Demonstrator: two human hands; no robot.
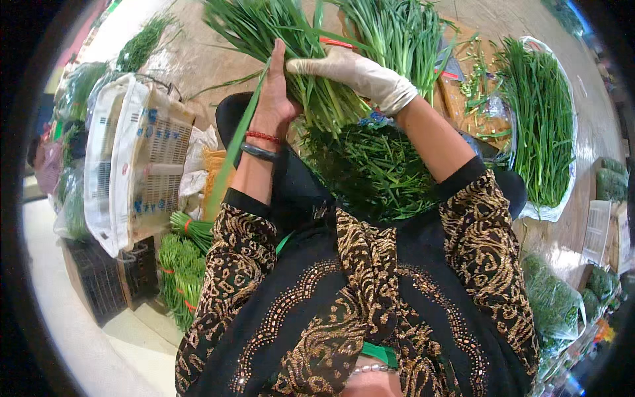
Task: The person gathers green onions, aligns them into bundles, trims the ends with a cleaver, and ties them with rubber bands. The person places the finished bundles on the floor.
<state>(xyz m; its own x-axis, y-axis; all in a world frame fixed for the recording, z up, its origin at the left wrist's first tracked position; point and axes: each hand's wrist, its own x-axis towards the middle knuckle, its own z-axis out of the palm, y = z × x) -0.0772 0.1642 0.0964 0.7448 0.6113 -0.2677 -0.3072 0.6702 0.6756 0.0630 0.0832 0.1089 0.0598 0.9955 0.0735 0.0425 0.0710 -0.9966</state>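
Note:
A loose bunch of long green leafy stalks [317,97], perhaps garlic chives, lies between my two hands at the top centre. My left hand [278,94], bare, with a red bead bracelet and a dark bangle, presses flat against the bunch's left side; a long leaf hangs beside its wrist. My right hand [352,74], in a whitish glove, is closed round the bunch from the right, its thumb across the stalks. Below them, a heap of dark leaf trimmings [377,168] lies at my lap. Another pile of green stalks [397,39] lies just beyond my right hand.
At the right stand a wooden board [451,104] with cut bits and a lined container of upright-looking greens [538,129]. At the left are stacked white plastic crates [158,168], banded green bunches [181,278] and a dark crate [96,278]. Bagged greens [553,297] lie lower right.

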